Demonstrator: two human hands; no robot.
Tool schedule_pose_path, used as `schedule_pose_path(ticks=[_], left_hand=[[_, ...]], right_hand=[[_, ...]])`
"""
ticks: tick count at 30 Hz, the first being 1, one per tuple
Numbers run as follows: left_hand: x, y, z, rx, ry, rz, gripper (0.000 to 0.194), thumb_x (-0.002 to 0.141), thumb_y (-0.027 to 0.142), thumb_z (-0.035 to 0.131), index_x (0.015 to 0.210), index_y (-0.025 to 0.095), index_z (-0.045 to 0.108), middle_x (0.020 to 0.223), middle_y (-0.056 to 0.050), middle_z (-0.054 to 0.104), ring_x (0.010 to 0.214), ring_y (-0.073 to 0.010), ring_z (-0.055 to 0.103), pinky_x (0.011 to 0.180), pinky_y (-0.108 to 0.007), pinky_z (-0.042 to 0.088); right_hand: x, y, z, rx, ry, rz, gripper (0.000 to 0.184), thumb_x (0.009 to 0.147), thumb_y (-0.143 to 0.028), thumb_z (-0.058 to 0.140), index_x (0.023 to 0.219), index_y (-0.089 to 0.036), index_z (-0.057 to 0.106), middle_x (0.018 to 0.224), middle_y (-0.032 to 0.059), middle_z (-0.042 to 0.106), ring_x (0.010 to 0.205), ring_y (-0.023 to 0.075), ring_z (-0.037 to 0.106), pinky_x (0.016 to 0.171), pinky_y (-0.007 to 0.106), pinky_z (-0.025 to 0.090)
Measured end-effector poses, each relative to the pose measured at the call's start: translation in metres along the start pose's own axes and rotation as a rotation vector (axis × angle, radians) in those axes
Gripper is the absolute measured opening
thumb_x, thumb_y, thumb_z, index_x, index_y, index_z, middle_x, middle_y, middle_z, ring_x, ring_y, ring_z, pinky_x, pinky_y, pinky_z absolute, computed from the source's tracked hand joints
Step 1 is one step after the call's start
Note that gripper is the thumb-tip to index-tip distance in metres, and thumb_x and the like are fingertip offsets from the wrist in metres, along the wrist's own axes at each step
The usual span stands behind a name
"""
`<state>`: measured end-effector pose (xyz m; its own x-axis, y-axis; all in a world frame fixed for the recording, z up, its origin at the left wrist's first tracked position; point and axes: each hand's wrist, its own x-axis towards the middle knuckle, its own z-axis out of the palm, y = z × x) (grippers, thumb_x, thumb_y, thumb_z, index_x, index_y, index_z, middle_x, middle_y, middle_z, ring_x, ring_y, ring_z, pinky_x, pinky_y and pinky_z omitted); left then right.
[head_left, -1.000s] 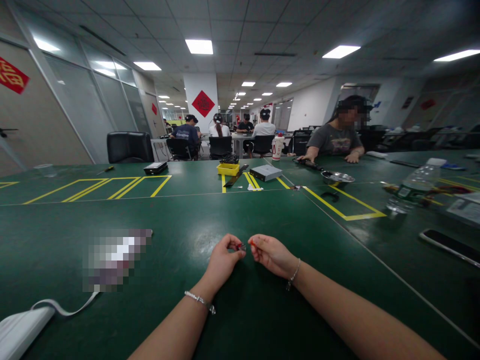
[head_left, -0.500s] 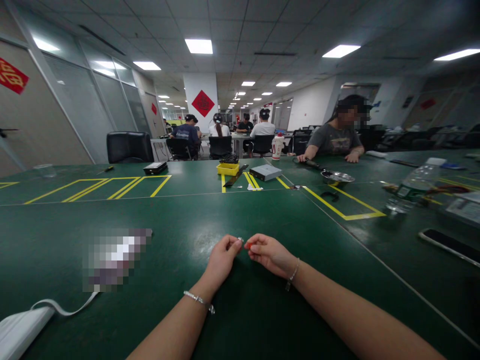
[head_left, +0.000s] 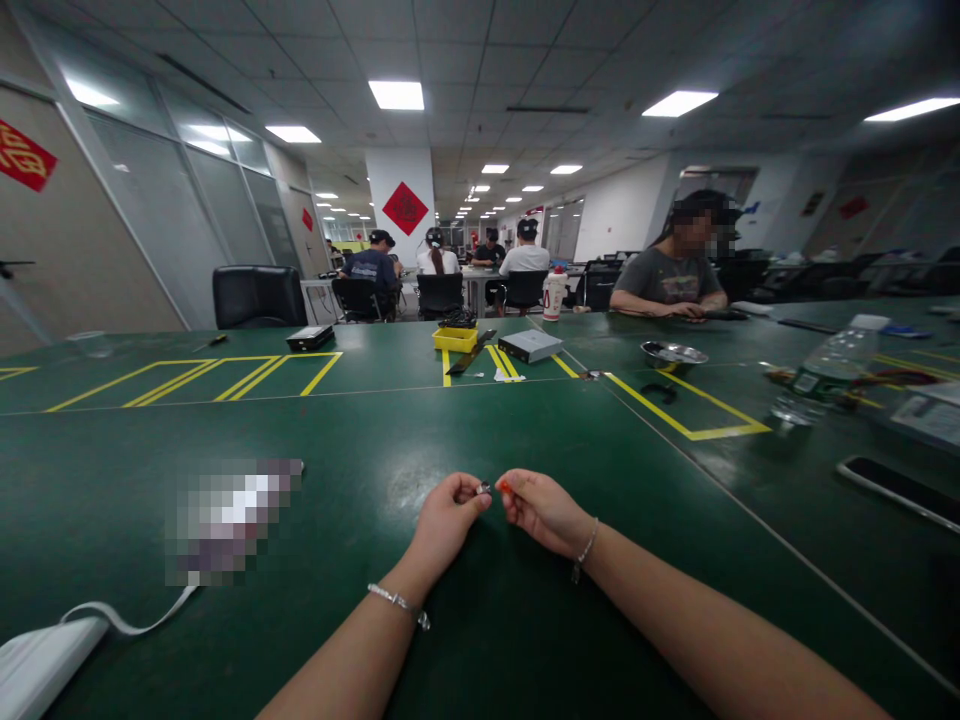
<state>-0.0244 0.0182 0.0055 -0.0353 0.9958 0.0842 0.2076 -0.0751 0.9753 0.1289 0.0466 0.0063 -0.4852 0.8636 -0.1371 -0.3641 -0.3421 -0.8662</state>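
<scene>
Just above the green table (head_left: 322,640), my two hands face each other with a narrow gap between the fingertips. My left hand (head_left: 450,515) pinches a small silvery and dark piece (head_left: 484,488) between thumb and fingers; it is too small to name. In the fingertips of my right hand (head_left: 546,512) is a small orange-red piece (head_left: 505,487), mostly covered by the fingers. The two pieces are close but apart. Each wrist wears a bracelet.
A blurred-out flat item (head_left: 236,515) with a white strap lies at left. Ahead are a yellow tray (head_left: 454,340), a grey box (head_left: 531,346) and a metal bowl (head_left: 673,354). At right are a water bottle (head_left: 829,375) and a phone (head_left: 900,492). A co-worker (head_left: 671,270) sits across.
My left fingers have turned the silvery piece so more of its dark part shows. My right hand has shifted slightly. The co-worker has moved a black-handled tool from beside the bowl toward their body.
</scene>
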Motion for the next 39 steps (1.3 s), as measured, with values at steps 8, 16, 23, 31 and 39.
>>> schedule_pose_path(ticks=[8, 16, 23, 31, 39], left_hand=[[-0.004, 0.009, -0.001, 0.052, -0.001, 0.055, 0.014, 0.056, 0.011, 0.059, 0.066, 0.018, 0.052, 0.063, 0.004, 0.053, 0.063, -0.0113, 0.049, 0.061, -0.022, 0.037], [-0.003, 0.005, 0.0, 0.097, -0.002, 0.04, 0.013, 0.067, 0.029, 0.057, 0.071, 0.017, 0.056, 0.063, 0.002, 0.055, 0.061, -0.0125, 0.049, 0.059, -0.024, 0.037], [0.0, -0.002, -0.002, 0.096, -0.04, 0.056, 0.035, 0.08, 0.042, 0.038, 0.064, 0.017, 0.056, 0.062, -0.001, 0.058, 0.061, -0.0144, 0.052, 0.061, -0.026, 0.039], [-0.003, 0.009, 0.0, 0.093, 0.041, 0.029, 0.011, 0.067, 0.025, 0.056, 0.074, 0.018, 0.058, 0.069, 0.001, 0.06, 0.067, -0.0133, 0.054, 0.066, -0.024, 0.04], [-0.005, 0.007, 0.003, 0.263, 0.099, 0.144, 0.011, 0.067, 0.027, 0.058, 0.074, 0.019, 0.06, 0.071, 0.001, 0.059, 0.068, -0.0141, 0.054, 0.061, -0.025, 0.039]], right_hand=[[0.0, 0.001, 0.001, 0.046, 0.064, -0.02, 0.027, 0.058, -0.021, 0.073, 0.081, -0.015, 0.059, 0.074, 0.0014, 0.063, 0.061, 0.007, 0.054, 0.061, 0.023, 0.041], [0.0, 0.003, 0.004, 0.005, 0.081, -0.075, 0.022, 0.063, -0.03, 0.07, 0.07, -0.014, 0.057, 0.063, -0.0002, 0.06, 0.056, 0.0069, 0.051, 0.059, 0.023, 0.04], [0.0, 0.002, 0.005, 0.002, 0.107, -0.067, 0.024, 0.062, -0.029, 0.07, 0.076, -0.015, 0.056, 0.067, 0.0022, 0.063, 0.058, 0.0093, 0.056, 0.062, 0.026, 0.042], [-0.001, 0.002, 0.006, 0.018, 0.108, -0.06, 0.024, 0.062, -0.029, 0.07, 0.077, -0.015, 0.056, 0.068, 0.0022, 0.064, 0.058, 0.0094, 0.056, 0.062, 0.026, 0.043], [-0.001, 0.004, 0.012, -0.009, 0.162, -0.105, 0.024, 0.057, -0.027, 0.072, 0.07, -0.015, 0.057, 0.068, 0.0007, 0.062, 0.062, 0.0096, 0.056, 0.067, 0.027, 0.043]])
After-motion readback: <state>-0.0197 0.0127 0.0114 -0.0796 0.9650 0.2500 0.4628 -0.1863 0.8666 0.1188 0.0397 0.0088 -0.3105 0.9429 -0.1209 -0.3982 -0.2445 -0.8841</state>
